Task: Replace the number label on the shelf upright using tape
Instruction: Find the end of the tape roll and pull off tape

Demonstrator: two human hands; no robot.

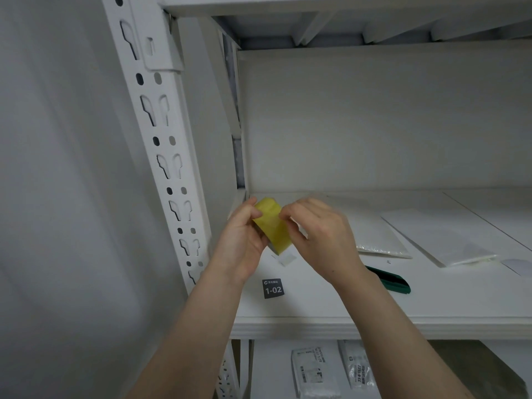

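Observation:
A yellowish roll of tape is held above the left end of the white shelf board. My left hand grips the roll from the left, thumb over its top. My right hand pinches at the roll's upper right edge with thumb and forefinger. A dark label reading 1-02 lies flat on the board below my left wrist. The white slotted shelf upright rises at the left, bare of any label where I can see it. A small white scrap lies under the roll.
A green-handled tool lies on the board behind my right wrist. White and clear flat packets lie to the right. Labelled parcels sit on the shelf below. A grey wall fills the left.

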